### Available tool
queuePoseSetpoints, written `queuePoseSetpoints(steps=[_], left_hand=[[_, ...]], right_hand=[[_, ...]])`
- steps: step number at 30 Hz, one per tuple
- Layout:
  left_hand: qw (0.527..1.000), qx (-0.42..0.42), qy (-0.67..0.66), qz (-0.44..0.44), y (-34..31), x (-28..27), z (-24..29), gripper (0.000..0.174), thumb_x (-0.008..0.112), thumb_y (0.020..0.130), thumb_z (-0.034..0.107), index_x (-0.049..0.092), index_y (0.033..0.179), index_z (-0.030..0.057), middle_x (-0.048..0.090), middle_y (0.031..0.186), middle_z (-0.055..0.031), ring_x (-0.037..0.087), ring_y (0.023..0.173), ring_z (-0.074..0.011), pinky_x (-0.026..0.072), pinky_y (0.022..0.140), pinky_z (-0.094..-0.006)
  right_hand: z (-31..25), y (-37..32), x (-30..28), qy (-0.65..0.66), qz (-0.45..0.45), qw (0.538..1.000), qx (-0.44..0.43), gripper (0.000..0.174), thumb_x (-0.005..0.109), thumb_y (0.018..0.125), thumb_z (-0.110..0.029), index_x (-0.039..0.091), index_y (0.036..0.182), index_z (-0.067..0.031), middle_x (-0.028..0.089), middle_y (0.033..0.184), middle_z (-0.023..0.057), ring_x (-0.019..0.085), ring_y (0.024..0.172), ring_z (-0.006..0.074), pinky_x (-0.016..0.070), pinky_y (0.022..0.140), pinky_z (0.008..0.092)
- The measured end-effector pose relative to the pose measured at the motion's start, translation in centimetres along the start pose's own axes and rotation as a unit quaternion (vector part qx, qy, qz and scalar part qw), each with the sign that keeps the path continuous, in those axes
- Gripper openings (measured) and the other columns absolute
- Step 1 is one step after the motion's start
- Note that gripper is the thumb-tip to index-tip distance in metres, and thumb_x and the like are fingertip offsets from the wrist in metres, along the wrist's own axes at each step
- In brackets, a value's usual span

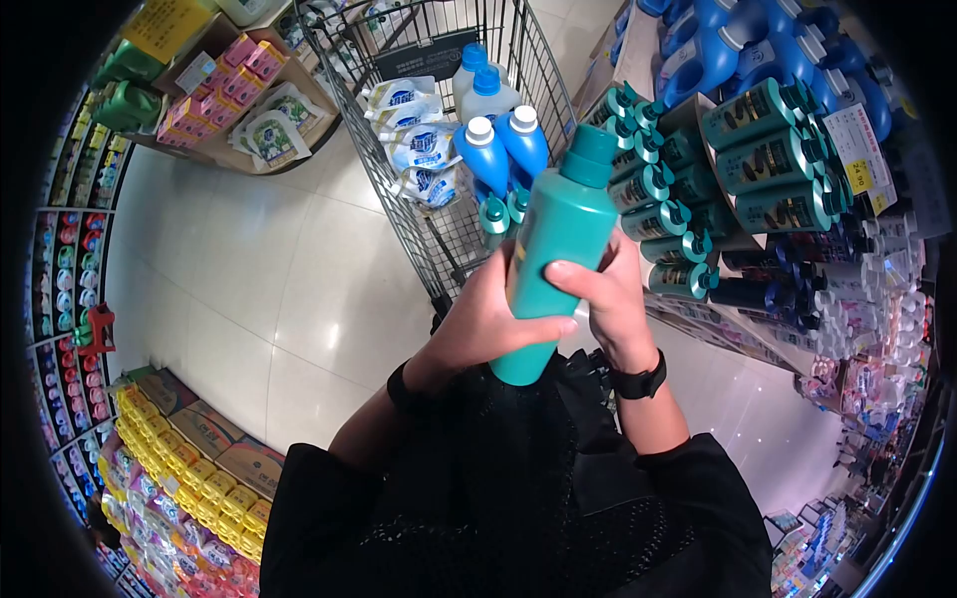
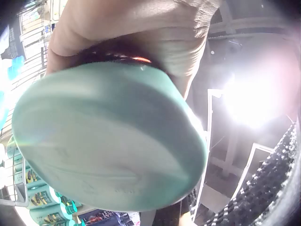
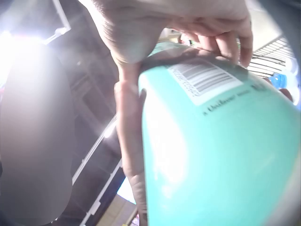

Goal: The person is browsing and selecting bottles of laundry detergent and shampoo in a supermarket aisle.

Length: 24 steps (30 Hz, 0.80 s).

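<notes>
A large teal bottle [image 1: 563,234] with a teal cap is held up at a tilt in front of the body, cap end away from me. My left hand [image 1: 483,319] grips its lower left side, thumb laid across the front. From the other side my right hand [image 1: 615,294] holds it, with the thumb pressed on the front face. The left wrist view looks onto the bottle's base [image 2: 108,141]. A white barcode label [image 3: 205,81] shows on its surface in the right wrist view, close under the right fingers.
Beyond the bottle stands a wire shopping cart [image 1: 394,214] with white refill pouches [image 1: 424,148], blue bottles [image 1: 482,157] and teal pump bottles [image 1: 492,215]. Shelves of similar teal bottles [image 1: 763,154] line the right. Yellow packs [image 1: 194,468] are stacked at lower left.
</notes>
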<state>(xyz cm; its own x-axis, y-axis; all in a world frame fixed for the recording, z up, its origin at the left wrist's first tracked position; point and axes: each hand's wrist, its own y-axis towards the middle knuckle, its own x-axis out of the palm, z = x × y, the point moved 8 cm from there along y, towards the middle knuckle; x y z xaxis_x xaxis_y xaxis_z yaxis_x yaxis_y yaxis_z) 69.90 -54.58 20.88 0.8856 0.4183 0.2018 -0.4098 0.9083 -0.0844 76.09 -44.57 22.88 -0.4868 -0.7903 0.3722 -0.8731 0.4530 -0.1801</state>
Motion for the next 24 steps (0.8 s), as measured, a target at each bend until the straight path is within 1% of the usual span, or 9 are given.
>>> queuePoseSetpoints(steps=[5,7,8,12,15,18,19,21,24], left_hand=[[0.975,-0.071,-0.199,-0.067,-0.3,-0.4,-1.5,0.075,0.077,0.069,0.026,0.045,0.131,-0.0020,0.060,0.113,-0.0164,0.061,0.103,-0.0239,0.0504,0.089,-0.0367],[0.846,-0.150,-0.464,-0.213,-1.8,2.0,-1.8,0.076,0.070,0.072,0.041,0.047,0.129,-0.0032,0.061,0.107,-0.0198,0.064,0.098,-0.0284,0.0517,0.086,-0.0386],[0.874,-0.170,-0.429,-0.153,-1.7,1.8,-2.9,0.091,0.071,0.060,0.056,0.048,0.125,-0.0040,0.063,0.099,-0.0240,0.067,0.083,-0.0355,0.0560,0.076,-0.0427],[0.882,-0.110,-0.410,-0.205,-1.2,1.9,-2.5,0.092,0.072,0.061,0.055,0.046,0.128,-0.0024,0.062,0.102,-0.0225,0.066,0.089,-0.0340,0.0558,0.077,-0.0432],[0.911,-0.083,-0.374,-0.155,-0.7,0.9,-2.3,0.081,0.077,0.068,0.039,0.046,0.131,-0.0013,0.061,0.108,-0.0178,0.063,0.097,-0.0276,0.0505,0.088,-0.0381],[0.999,0.030,-0.034,-0.019,0.5,-1.7,-2.2,0.085,0.084,0.061,0.021,0.043,0.133,0.0009,0.057,0.120,-0.0118,0.058,0.109,-0.0244,0.0459,0.093,-0.0357],[0.989,0.109,0.096,0.012,0.7,-1.9,-1.0,0.083,0.084,0.061,0.023,0.044,0.129,0.0004,0.059,0.117,-0.0158,0.061,0.104,-0.0300,0.0480,0.090,-0.0374],[0.976,0.054,0.212,0.020,0.8,-1.6,-1.4,0.082,0.085,0.059,0.024,0.045,0.126,-0.0002,0.060,0.113,-0.0202,0.063,0.098,-0.0364,0.0504,0.085,-0.0399],[0.944,0.131,0.293,0.079,1.0,-2.0,-3.0,0.080,0.086,0.058,0.022,0.045,0.124,0.0023,0.062,0.104,-0.0197,0.064,0.092,-0.0404,0.0524,0.079,-0.0445]], right_hand=[[-1.1,0.1,-0.4,-0.139,0.055,0.988,-0.042,0.047,0.077,0.081,-0.019,0.059,0.118,0.0046,0.069,0.091,0.0049,0.063,0.082,0.0095,0.0485,0.079,0.0253],[-0.9,0.4,-0.6,-0.126,0.037,0.991,-0.030,0.038,0.072,0.087,-0.016,0.060,0.117,0.0057,0.069,0.087,0.0039,0.062,0.078,0.0079,0.0483,0.075,0.0239],[-0.9,0.5,-0.1,-0.086,0.010,0.996,-0.010,0.036,0.070,0.089,-0.016,0.060,0.117,0.0055,0.069,0.088,0.0036,0.061,0.077,0.0074,0.0480,0.073,0.0232],[-0.8,0.6,0.4,-0.066,-0.020,0.997,-0.016,0.033,0.067,0.093,-0.015,0.061,0.118,0.0042,0.068,0.091,0.0033,0.058,0.074,0.0058,0.0474,0.069,0.0222],[-1.8,0.7,-0.2,-0.118,0.014,0.990,-0.071,0.033,0.067,0.092,-0.014,0.060,0.119,0.0043,0.065,0.090,0.0017,0.056,0.075,0.0052,0.0472,0.070,0.0225],[-3.4,0.1,-2.4,-0.153,0.045,0.981,-0.114,0.037,0.071,0.087,-0.016,0.061,0.116,0.0045,0.056,0.080,-0.0038,0.051,0.072,0.0039,0.0433,0.067,0.0202],[-3.9,-0.2,-2.5,-0.153,0.044,0.982,-0.105,0.039,0.073,0.086,-0.018,0.061,0.115,0.0040,0.054,0.077,-0.0051,0.050,0.070,0.0035,0.0420,0.065,0.0195],[-4.9,-0.5,-1.3,-0.170,0.046,0.979,-0.103,0.040,0.077,0.082,-0.022,0.063,0.111,0.0026,0.055,0.074,-0.0059,0.048,0.064,0.0022,0.0388,0.058,0.0189],[-5.9,-0.7,-0.9,-0.456,0.151,0.867,-0.130,0.039,0.081,0.077,-0.028,0.061,0.091,0.0022,0.064,0.067,0.0062,0.059,0.058,0.0107,0.0462,0.054,0.0270]])
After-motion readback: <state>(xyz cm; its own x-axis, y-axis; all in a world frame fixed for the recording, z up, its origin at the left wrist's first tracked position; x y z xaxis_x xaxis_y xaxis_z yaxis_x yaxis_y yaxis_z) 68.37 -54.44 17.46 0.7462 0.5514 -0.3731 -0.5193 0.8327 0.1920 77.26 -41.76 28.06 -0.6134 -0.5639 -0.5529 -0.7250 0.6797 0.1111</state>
